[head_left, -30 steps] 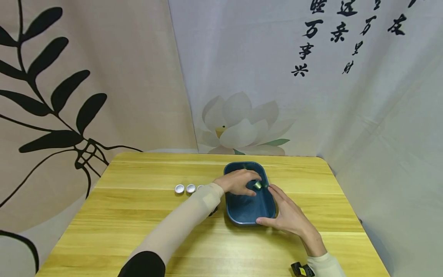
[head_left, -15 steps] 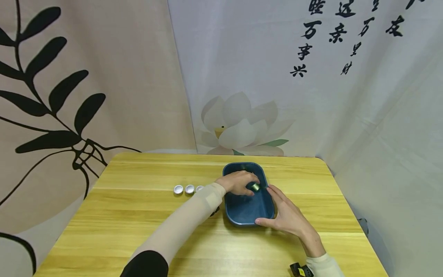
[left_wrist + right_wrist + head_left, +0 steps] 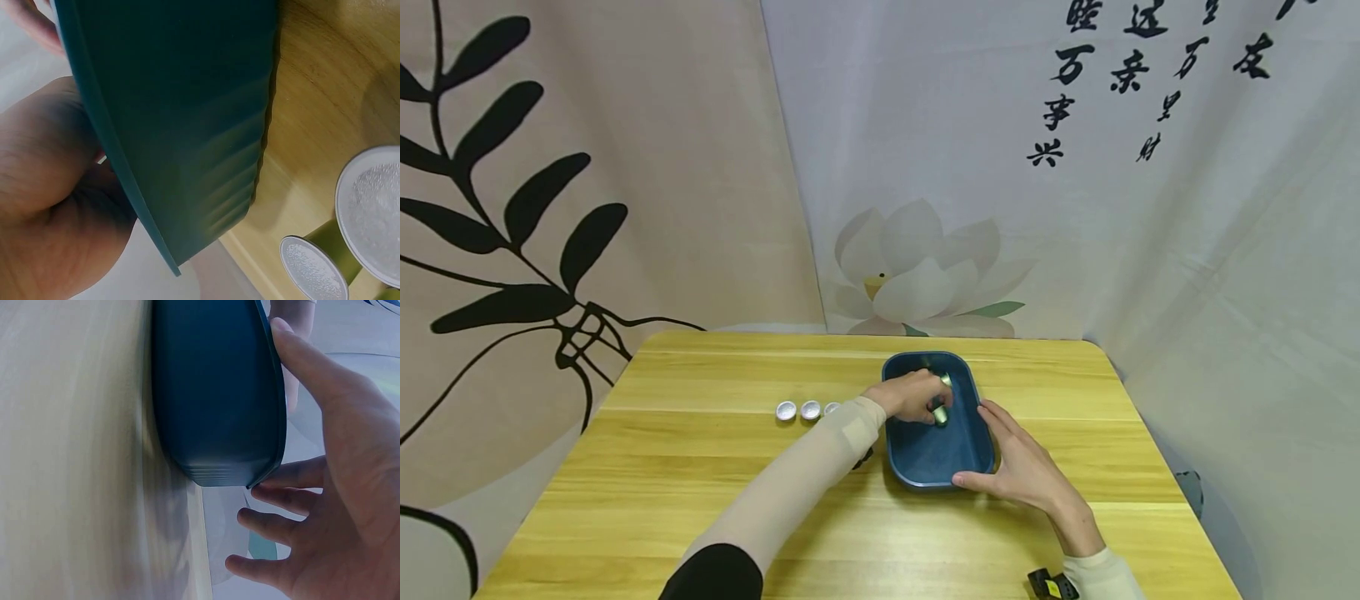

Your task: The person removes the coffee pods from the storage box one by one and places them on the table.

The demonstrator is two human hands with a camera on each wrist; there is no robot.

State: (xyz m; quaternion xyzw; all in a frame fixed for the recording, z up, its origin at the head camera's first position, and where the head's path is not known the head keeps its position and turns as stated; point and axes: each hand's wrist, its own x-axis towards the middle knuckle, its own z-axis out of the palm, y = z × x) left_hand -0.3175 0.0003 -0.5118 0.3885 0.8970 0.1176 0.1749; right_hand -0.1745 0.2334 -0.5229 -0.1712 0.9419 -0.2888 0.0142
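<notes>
- Reaches over the left side of the blue tray (image 3: 936,460) with the left hand (image 3: 913,394), back of the hand up, fingers angled down inside.
- Pinches a small shiny green piece (image 3: 941,415) between thumb and curled fingers of that hand, down in the tray near its middle.
- Leaves another glint of green (image 3: 946,380) in sight just past the fingers; cannot tell one piece from two.
- Hides the left fingertips behind the tray wall in the left wrist view, with only the rear part of the hand in sight past the rim.
- Steadies the tray with the right hand (image 3: 1026,468), thumb on the near rim, straight fingers reaching to the right rim.
- Spreads those right fingers well apart in the right wrist view, touching the rim with only some of them.
- Sets three silver-lidded cups (image 3: 810,410) in a row on the wooden table (image 3: 850,550), left of the tray, lids up, the nearest to the tray partly covered by the left sleeve (image 3: 805,471).
- Shows green sides under those lids in the left wrist view.
- Hangs a pale cloth (image 3: 715,167) behind, printed with dark leaves.
</notes>
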